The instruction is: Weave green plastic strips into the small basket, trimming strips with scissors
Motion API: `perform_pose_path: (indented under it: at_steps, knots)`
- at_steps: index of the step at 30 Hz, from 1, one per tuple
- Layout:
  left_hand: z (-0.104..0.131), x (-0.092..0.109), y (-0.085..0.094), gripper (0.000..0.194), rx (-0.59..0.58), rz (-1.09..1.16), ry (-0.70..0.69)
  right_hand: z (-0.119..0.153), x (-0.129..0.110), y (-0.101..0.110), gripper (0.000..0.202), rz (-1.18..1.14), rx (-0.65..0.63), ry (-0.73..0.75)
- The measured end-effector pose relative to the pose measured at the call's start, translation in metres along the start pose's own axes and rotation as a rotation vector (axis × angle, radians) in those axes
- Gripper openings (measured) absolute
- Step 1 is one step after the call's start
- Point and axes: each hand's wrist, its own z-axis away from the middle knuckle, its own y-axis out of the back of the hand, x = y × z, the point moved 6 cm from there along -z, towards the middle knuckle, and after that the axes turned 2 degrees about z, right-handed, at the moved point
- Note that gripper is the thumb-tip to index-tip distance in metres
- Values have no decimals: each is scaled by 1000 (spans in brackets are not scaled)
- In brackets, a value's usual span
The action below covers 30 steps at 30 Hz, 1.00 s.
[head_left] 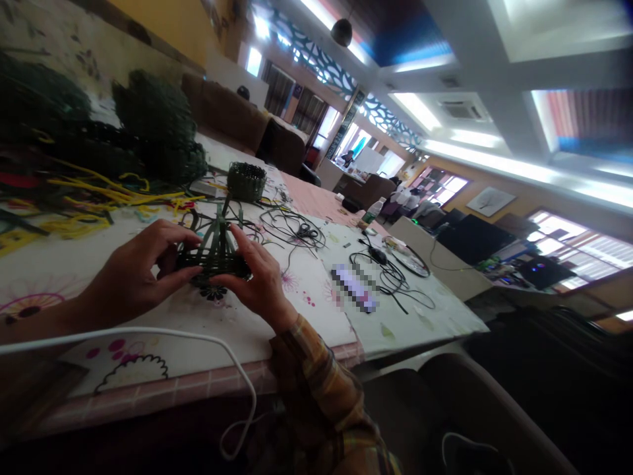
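Just above the flowered tablecloth I hold a small, partly woven dark green basket (220, 260) of flat strips, some rising to a narrow top and others sticking out loosely. My left hand (143, 264) grips its left side between thumb and fingers. Around the right side curl the thumb and fingers of my right hand (260, 277), its wrist in a plaid sleeve. Behind the work stands a finished-looking small round green basket (247, 183). Loose dark strips (297, 231) lie coiled to the right.
Large green woven pieces (155, 112) and yellow strips (119, 194) crowd the left. On the right lie a blurred-out purple item (355, 287), black coils (395, 270) and a bottle (374, 210). A white cable (198, 335) crosses in front of me. Other people sit far back.
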Motion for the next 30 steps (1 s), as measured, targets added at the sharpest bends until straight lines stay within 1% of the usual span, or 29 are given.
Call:
perform_pose_path:
  at_steps: [10,16,22,26,30]
  knots:
    - [0,1,2,29,8,17,15,2,2,3,89,-88,39,-28]
    - [0,4,2,28,10,9,-7,1,1,2,89,-71,34,-29]
    - [1,1,2,30,20,11,-14,2,-1,3,87,-88,49,12]
    - [3,-1,2,31,22,4,-7,2,0,2,89,-85,43,6]
    - [5,-1,2,30,19,18,3,2,0,3,91,-95,73,17]
